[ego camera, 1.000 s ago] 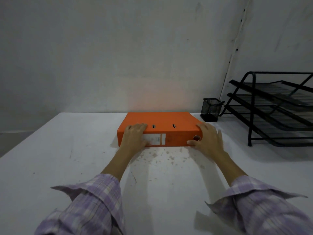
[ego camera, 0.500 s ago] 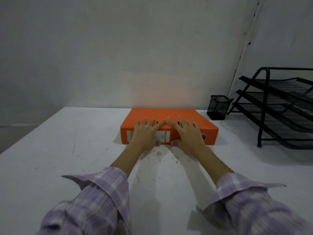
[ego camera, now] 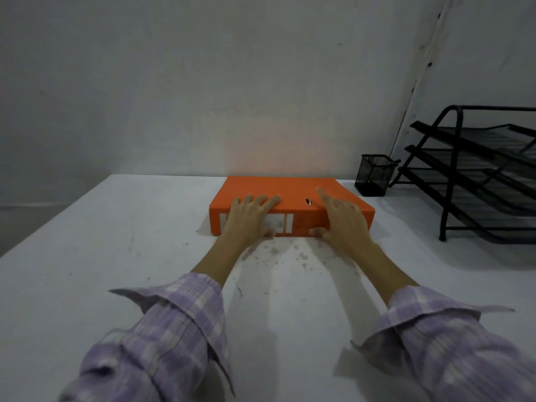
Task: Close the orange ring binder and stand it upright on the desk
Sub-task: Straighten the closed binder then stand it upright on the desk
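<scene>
The orange ring binder (ego camera: 287, 188) lies flat and closed on the white desk (ego camera: 116, 256), its spine with a white label facing me. My left hand (ego camera: 249, 217) rests over the left part of the spine, fingers spread on the top cover and thumb low on the spine. My right hand (ego camera: 343, 220) covers the right part of the spine, fingers reaching over the top cover, thumb at the spine's lower edge. Both hands grip the binder's near edge. A small metal slot shows on the cover between my hands.
A black mesh pen cup (ego camera: 374, 175) stands right behind the binder's far right corner by the wall. A black wire three-tier letter tray (ego camera: 475, 175) fills the right side of the desk. The wall runs close behind the binder.
My hands were close together at the middle of the spine half a second ago; now they are spread apart, the right one nearer the spine's right end. The binder still lies flat.
</scene>
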